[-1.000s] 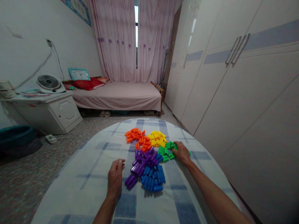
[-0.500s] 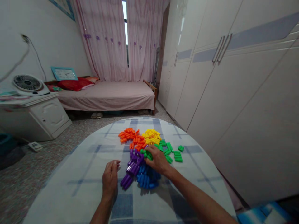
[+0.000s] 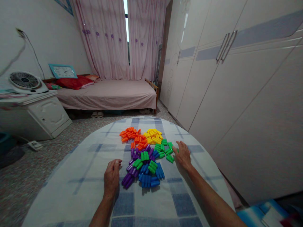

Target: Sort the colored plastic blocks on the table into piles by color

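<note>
My right hand (image 3: 182, 155) reaches over the right end of the green plastic pieces (image 3: 168, 151), its fingers apart, covering some of them. A green bit shows by its fingertips. My left hand (image 3: 112, 177) rests on the table, loosely bent with nothing in it, left of the purple pieces (image 3: 129, 179). Three green clusters, one of them a green piece (image 3: 145, 156), lie on top of the purple and blue heap. Blue pieces (image 3: 146, 180) are nearest me. Orange pieces (image 3: 129, 134) and yellow pieces (image 3: 153, 136) lie at the back of the pile.
The round table wears a checked cloth (image 3: 85, 189). Beyond it stands a bed (image 3: 113, 94); a tall wardrobe (image 3: 236, 110) lines the right. At left, a fan (image 3: 25, 82) sits on a white cabinet (image 3: 49, 116). A power strip (image 3: 35, 145) lies on the floor.
My right hand has let go of green pieces on the purple and blue heap and moved right, over the outer green pieces. My left hand has stayed nearly still. The view tilts down slightly.
</note>
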